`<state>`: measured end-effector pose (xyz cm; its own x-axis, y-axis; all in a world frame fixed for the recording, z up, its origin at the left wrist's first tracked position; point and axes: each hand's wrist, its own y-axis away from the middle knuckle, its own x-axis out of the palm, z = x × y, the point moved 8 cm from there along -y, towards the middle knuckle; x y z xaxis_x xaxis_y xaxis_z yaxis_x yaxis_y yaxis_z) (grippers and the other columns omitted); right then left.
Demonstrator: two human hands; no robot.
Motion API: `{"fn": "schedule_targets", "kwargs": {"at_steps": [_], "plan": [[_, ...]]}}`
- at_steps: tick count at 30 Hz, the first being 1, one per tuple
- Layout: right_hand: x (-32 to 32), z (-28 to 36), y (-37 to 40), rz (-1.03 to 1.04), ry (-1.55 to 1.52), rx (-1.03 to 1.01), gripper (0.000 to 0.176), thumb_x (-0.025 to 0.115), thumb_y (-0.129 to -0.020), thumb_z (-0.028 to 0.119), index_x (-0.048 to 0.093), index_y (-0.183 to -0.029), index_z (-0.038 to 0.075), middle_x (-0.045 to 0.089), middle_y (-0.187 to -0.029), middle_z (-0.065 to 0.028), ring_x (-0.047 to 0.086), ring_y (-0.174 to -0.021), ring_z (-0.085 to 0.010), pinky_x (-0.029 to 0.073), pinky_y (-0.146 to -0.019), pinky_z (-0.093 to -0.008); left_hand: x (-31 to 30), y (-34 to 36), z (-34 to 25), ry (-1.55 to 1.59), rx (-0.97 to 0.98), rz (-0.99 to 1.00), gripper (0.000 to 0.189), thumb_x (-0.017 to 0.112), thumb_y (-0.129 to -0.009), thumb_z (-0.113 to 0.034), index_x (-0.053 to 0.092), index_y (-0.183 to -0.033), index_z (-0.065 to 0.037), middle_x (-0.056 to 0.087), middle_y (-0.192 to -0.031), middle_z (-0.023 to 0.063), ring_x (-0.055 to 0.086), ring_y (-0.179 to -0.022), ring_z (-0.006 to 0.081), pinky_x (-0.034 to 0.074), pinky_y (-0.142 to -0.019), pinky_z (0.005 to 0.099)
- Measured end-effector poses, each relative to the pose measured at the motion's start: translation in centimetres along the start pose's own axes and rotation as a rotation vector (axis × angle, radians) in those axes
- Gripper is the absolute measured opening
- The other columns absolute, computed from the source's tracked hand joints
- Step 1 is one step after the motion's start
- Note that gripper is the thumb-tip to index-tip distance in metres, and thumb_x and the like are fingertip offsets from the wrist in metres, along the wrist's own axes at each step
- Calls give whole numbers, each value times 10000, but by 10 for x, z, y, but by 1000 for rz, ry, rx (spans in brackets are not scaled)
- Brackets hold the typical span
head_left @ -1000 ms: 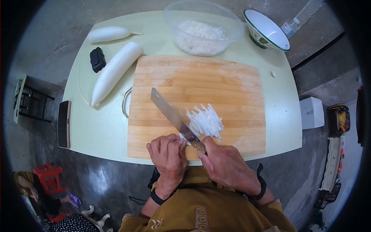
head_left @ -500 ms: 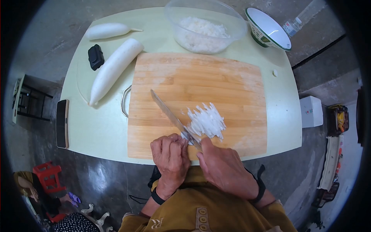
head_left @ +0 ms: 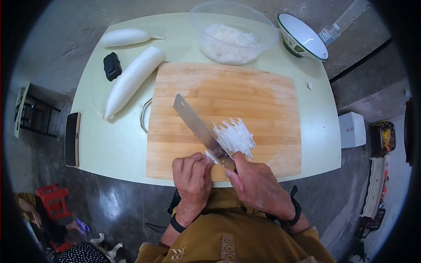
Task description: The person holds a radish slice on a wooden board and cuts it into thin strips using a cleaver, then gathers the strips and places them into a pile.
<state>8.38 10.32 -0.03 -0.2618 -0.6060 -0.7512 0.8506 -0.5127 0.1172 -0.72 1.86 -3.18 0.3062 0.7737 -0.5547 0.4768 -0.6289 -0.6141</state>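
Observation:
My right hand [head_left: 259,182] is closed round the handle of a broad kitchen knife [head_left: 195,124]. Its blade points to the far left, its broad side turned partly up. Curled fingers of my left hand [head_left: 191,176] press white radish pieces [head_left: 211,157] onto the near edge of the wooden cutting board [head_left: 228,87]; most of these pieces lie hidden under the fingers and blade. Just right of the blade rests a pile of cut radish strips [head_left: 236,137].
A large white radish [head_left: 133,81] and a smaller one [head_left: 126,38] lie at left, by a black case [head_left: 112,66] and a phone [head_left: 72,139]. Behind the board stand a clear bowl of shredded radish [head_left: 232,44] and a tilted white bowl [head_left: 302,35]. Someone sits at lower left.
The knife has lifted slightly and its blade has tilted, showing more of its broad side. My right hand has shifted slightly right; my left stays over the radish. The view has shifted a little.

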Motion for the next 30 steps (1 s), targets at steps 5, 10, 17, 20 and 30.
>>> {"fn": "schedule_targets", "kwargs": {"at_steps": [5, 10, 17, 20, 30], "plan": [[6, 0, 1, 59, -10, 5, 187, 523, -924, 135, 405, -957, -6, 590, -668, -216, 590, -606, -415, 447, -533, -488, 0, 0, 0, -18, -1, 6, 183, 726, -710, 32, 618, -843, -34, 630, -842, 93, 546, -740, 258, 429, -646, 337], [5, 0, 7, 109, -14, 54, 190, 525, -924, 138, 401, -955, -2, 591, -679, -215, 585, -606, -423, 442, -529, -497, 1, -1, 0, -19, -4, 13, 171, 727, -728, 26, 607, -837, -28, 629, -828, 106, 563, -727, 267, 437, -623, 342], [4, -1, 12, 146, 8, 80, 197, 539, -911, 133, 396, -942, 2, 577, -646, -212, 580, -590, -425, 442, -527, -500, 2, -2, 1, 0, -6, 7, 157, 720, -735, 25, 597, -822, -18, 624, -820, 119, 589, -721, 280, 464, -608, 350], [12, -3, -6, 133, 17, 58, 195, 550, -900, 120, 400, -932, 0, 560, -602, -209, 577, -573, -424, 442, -522, -492, 2, -1, 0, 11, -1, -4, 153, 709, -724, 36, 601, -819, -17, 622, -829, 118, 593, -725, 277, 466, -617, 348], [2, -3, -7, -24, -50, 8, 187, 539, -909, 119, 415, -944, -16, 558, -599, -211, 578, -576, -420, 442, -524, -486, 1, -1, 0, 24, 4, 0, 162, 717, -727, 41, 604, -832, -7, 629, -841, 137, 612, -737, 298, 491, -626, 353]]}}
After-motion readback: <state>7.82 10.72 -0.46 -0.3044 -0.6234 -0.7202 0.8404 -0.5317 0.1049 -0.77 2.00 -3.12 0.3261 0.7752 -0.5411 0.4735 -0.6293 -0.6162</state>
